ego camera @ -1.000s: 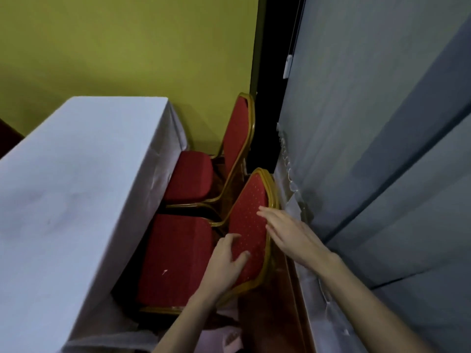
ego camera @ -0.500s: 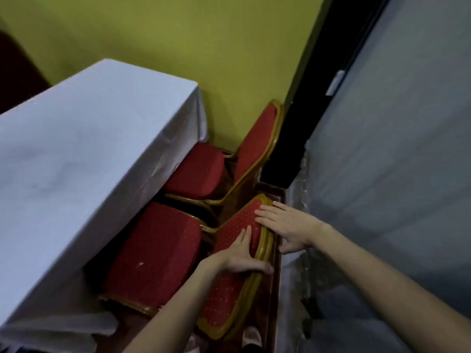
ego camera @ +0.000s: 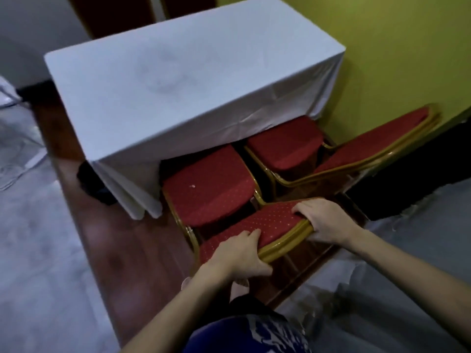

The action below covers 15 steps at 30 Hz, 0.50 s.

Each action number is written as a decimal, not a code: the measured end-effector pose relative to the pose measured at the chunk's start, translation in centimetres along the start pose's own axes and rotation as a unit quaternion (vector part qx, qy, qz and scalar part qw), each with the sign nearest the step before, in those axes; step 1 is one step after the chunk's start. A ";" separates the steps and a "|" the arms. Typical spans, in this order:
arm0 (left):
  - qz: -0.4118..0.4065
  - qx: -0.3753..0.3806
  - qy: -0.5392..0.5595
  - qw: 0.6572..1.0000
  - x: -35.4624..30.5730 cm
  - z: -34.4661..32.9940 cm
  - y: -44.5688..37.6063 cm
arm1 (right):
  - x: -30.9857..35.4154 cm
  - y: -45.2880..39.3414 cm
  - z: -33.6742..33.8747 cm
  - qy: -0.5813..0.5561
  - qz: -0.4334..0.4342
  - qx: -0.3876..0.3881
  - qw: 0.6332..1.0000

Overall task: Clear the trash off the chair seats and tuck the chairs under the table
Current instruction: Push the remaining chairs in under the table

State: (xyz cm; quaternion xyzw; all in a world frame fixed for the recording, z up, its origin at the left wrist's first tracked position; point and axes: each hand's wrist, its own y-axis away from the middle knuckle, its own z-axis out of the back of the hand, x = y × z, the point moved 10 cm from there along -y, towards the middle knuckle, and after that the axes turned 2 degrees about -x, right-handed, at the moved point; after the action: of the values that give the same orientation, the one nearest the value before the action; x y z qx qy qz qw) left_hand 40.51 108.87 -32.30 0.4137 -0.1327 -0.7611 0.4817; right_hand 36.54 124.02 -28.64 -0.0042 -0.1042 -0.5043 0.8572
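Two red chairs with gold frames stand side by side at the white-clothed table [ego camera: 178,80], their seats partly under its edge. The near chair [ego camera: 209,194] has a small white scrap [ego camera: 193,186] on its seat. My left hand [ego camera: 237,256] grips the left part of its backrest [ego camera: 270,222] top, fingers over the red padding. My right hand [ego camera: 323,220] grips the right end of the same backrest rim. The far chair [ego camera: 285,143] sits closer to the yellow wall, its backrest [ego camera: 377,146] leaning out to the right.
A yellow wall [ego camera: 395,59] rises right of the table. Wrinkled plastic sheeting [ego camera: 38,225] covers the floor on the left, and similar sheeting [ego camera: 382,289] on the right; a strip of brown floor [ego camera: 132,250] runs between. A dark object [ego camera: 89,179] lies by the table's left corner.
The view has swung left and down, so the whole table top shows. Both hands have shifted from resting on the near chair's backrest to gripping its top rim.
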 end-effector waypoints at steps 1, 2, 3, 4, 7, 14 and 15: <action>0.003 -0.049 0.016 0.999 0.0 0.5 0.6 | 0.0 -0.1 -0.1 0.005 0.003 0.001 1.000; 0.006 -0.097 0.035 0.995 0.0 1.0 1.4 | -0.1 -0.3 -0.1 0.009 0.006 -0.001 1.000; 0.002 -0.147 0.040 0.988 0.0 1.3 2.1 | -0.1 -0.2 0.0 0.010 0.007 -0.008 1.000; -0.010 -0.201 0.023 0.979 -0.2 1.6 2.9 | 0.0 -0.3 0.1 0.011 0.012 -0.015 1.000; -0.048 -0.310 -0.060 0.947 -1.1 1.7 4.4 | 0.3 -0.2 0.2 0.019 0.028 -0.030 0.999; -0.070 -0.349 -0.063 0.932 -0.6 3.8 3.8 | -0.4 -2.1 0.8 0.042 0.048 -0.040 0.997; -0.065 -0.343 -0.058 0.935 -0.3 4.3 3.5 | -0.7 -2.7 0.9 0.038 0.037 -0.037 0.998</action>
State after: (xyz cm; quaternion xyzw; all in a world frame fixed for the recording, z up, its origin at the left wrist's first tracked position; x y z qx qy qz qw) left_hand 39.49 106.57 -27.36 0.1864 0.1355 -0.8125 0.5354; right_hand 33.74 123.44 -28.20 -0.0205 -0.0530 -0.4753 0.8780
